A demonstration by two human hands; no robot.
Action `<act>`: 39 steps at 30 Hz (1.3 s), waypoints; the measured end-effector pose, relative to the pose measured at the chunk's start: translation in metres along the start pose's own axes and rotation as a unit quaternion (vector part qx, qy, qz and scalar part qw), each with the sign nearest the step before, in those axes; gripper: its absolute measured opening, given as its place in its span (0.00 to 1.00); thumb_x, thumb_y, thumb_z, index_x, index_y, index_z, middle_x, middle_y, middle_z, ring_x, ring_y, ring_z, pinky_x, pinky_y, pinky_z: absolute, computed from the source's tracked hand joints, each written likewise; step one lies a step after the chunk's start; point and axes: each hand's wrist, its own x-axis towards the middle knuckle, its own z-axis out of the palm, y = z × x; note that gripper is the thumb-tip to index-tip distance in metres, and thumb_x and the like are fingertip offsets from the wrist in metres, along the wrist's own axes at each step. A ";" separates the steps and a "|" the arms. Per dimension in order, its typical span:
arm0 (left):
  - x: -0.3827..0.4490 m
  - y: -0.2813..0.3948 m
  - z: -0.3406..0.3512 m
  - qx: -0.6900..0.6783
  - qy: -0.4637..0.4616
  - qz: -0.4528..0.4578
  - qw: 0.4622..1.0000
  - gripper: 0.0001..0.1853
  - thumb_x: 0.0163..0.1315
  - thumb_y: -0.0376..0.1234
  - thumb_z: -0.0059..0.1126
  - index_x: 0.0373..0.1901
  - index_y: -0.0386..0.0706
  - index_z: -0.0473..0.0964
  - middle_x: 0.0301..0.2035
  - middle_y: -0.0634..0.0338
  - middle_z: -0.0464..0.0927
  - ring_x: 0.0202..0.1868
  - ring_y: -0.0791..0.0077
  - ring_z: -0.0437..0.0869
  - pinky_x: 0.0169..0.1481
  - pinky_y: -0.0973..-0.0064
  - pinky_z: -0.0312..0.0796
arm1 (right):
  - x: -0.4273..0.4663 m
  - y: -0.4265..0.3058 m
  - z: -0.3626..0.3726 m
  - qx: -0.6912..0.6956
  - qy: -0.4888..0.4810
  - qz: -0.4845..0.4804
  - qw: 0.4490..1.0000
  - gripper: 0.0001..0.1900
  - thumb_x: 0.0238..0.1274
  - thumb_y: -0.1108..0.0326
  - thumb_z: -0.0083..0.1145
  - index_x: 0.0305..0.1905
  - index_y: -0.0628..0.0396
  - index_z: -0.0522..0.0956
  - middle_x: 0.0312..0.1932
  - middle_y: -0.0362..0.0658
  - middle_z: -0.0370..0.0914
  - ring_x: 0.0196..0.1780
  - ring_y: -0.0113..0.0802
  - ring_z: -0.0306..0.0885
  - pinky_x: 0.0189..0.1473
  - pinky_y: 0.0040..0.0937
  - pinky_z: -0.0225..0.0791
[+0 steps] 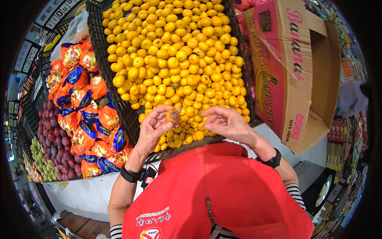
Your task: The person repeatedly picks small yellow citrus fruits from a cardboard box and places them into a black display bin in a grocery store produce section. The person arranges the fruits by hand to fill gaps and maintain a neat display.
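Observation:
Between the thumb and fingers of my left hand (155,125) is a small mandarin with browned, spoiled-looking skin (172,116). My right hand (225,122) hovers to the right of it, fingers slightly curled and apart, with nothing seen in them. Both hands are above the near part of a large heap of small yellow-orange mandarins (182,64). The heap fills a dark woven plastic basket (103,50), whose near rim runs just in front of my red vest (191,179). Part of the fruit is hidden behind my hands.
Left of the basket lie fruits in orange and blue wrappers (86,119), then dark red plums (61,140) and green fruit (41,158). On the right stands an open cardboard banana box (298,89). A grey metal device (309,174) sits near my right elbow.

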 end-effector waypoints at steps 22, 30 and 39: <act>-0.021 -0.053 0.011 0.132 -0.151 -0.133 0.971 0.28 0.66 0.31 0.59 0.65 0.38 0.62 0.46 0.53 0.79 0.44 0.68 0.83 0.48 0.70 0.77 | -0.086 0.050 0.065 -0.017 0.306 -0.057 0.950 0.27 0.54 0.51 0.71 0.56 0.54 0.80 0.23 0.35 0.74 0.25 0.20 0.69 0.27 0.22 0.64; -0.054 -0.063 0.005 0.405 -0.073 -0.064 0.909 0.15 0.64 0.26 0.57 0.52 0.32 0.74 0.42 0.55 0.80 0.43 0.73 0.80 0.50 0.77 0.72 | -0.169 0.076 0.055 0.138 0.432 -0.051 0.890 0.24 0.57 0.60 0.71 0.55 0.60 0.78 0.27 0.35 0.75 0.28 0.19 0.72 0.31 0.21 0.72; -0.051 -0.112 -0.022 0.464 -0.011 -0.005 0.886 0.16 0.74 0.38 0.48 0.52 0.34 0.75 0.32 0.61 0.78 0.34 0.77 0.75 0.42 0.79 0.69 | -0.288 0.157 0.029 0.219 0.548 -0.045 0.806 0.22 0.58 0.60 0.69 0.53 0.60 0.77 0.29 0.38 0.76 0.27 0.22 0.74 0.29 0.24 0.73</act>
